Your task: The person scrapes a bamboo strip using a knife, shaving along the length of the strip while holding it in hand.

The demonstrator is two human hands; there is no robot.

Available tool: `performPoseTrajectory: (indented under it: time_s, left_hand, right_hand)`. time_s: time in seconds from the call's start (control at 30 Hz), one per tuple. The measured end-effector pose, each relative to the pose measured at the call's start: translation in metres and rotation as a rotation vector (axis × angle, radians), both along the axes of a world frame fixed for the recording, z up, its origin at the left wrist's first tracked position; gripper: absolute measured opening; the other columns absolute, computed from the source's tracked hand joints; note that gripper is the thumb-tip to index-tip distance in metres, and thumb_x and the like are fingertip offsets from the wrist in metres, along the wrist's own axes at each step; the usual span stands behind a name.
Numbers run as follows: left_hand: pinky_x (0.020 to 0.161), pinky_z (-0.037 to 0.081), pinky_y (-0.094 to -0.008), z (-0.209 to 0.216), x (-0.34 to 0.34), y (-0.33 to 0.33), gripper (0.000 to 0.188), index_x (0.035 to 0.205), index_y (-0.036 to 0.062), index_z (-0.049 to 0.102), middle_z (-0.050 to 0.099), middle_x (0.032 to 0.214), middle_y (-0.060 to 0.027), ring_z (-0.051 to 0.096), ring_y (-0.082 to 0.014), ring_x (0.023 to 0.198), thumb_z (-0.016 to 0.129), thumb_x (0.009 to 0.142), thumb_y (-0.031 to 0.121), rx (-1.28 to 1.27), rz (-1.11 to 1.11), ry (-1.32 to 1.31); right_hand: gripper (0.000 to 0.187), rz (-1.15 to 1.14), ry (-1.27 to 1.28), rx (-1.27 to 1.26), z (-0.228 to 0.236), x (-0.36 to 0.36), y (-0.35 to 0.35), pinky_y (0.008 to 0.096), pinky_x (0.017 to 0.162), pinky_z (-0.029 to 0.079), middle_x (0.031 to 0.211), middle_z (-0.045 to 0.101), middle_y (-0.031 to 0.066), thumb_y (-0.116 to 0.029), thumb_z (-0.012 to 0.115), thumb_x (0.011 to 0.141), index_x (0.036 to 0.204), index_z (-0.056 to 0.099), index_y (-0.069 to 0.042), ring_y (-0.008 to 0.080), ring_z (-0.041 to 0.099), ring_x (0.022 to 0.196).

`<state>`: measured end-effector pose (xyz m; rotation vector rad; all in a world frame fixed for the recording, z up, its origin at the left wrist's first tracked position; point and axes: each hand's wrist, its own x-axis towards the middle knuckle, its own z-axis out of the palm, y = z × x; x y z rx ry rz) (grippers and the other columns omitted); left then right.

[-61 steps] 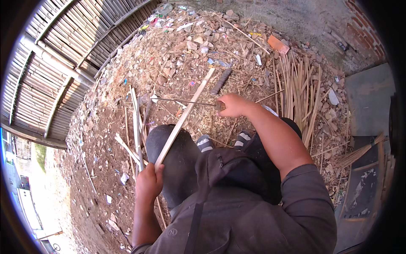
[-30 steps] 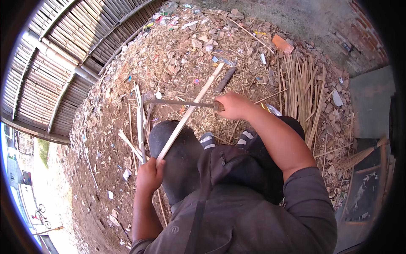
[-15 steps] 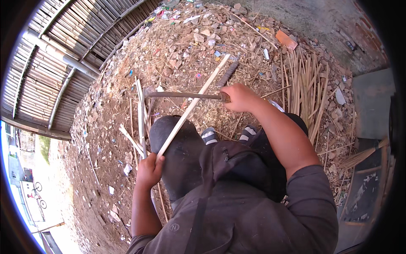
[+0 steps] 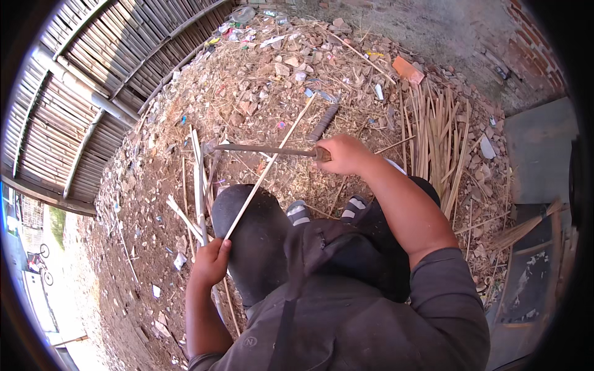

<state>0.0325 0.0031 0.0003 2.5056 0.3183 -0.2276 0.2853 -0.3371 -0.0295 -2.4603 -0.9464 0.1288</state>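
Observation:
My left hand (image 4: 211,261) is closed around the lower end of a pale bamboo strip (image 4: 263,175), which slants up and away to the right across my left knee. In my right hand (image 4: 343,154) is the short handle of a long, narrow-bladed knife (image 4: 263,149). Its dark blade points left and crosses the strip at about mid-length; whether the edge touches it I cannot tell. More pale split sticks (image 4: 198,185) stand beside my left hand, some passing behind it. Beyond the knife handle lies a dark ridged rod (image 4: 324,122).
A heap of bamboo strips (image 4: 433,139) lies on the right, near an orange brick piece (image 4: 408,70). Rubble and litter cover the ground (image 4: 154,241). A bamboo fence (image 4: 93,133) stands at left, a wall (image 4: 427,31) at the back, and a grey panel (image 4: 537,151) at right.
The strip has turned in my left hand and now shows a narrower face. Both hands and the knife sit slightly lower and farther left in view, with the whole scene shifted a little.

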Motion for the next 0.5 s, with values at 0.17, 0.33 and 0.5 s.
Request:
performPoseTrajectory:
  time_s: [0.17, 0.33, 0.5]
  left_hand:
    - [0.067, 0.047, -0.0478, 0.002, -0.002, 0.003, 0.048, 0.084, -0.0020, 0.056, 0.061, 0.072, -0.0239, 0.061, -0.0436, 0.073, 0.049, 0.103, 0.042, 0.035, -0.009, 0.008]
    - [0.067, 0.047, -0.0473, 0.006, 0.002, 0.002, 0.050, 0.084, -0.0023, 0.056, 0.061, 0.073, -0.0242, 0.062, -0.0433, 0.073, 0.048, 0.103, 0.043, -0.011, -0.028, 0.043]
    - [0.066, 0.046, -0.0481, 0.001, 0.001, 0.004, 0.049, 0.084, -0.0020, 0.056, 0.061, 0.074, -0.0252, 0.062, -0.0443, 0.074, 0.047, 0.104, 0.041, -0.015, -0.008, 0.017]
  right_hand:
    - [0.036, 0.045, 0.008, 0.005, -0.005, -0.013, 0.014, 0.0490, 0.068, 0.051, 0.078, 0.067, 0.0149, -0.043, 0.076, 0.080, 0.090, 0.066, -0.010, 0.0382, 0.067, 0.077]
    - [0.033, 0.040, 0.133, -0.001, -0.013, 0.004, 0.007, 0.0475, 0.070, 0.051, 0.080, 0.067, 0.0157, -0.038, 0.075, 0.081, 0.090, 0.066, -0.007, 0.0375, 0.066, 0.080]
    - [0.028, -0.114, 0.172, 0.073, -0.009, 0.008, 0.016, 0.0486, 0.077, 0.053, 0.088, 0.070, 0.0169, -0.031, 0.074, 0.078, 0.096, 0.067, -0.010, 0.0377, 0.068, 0.088]
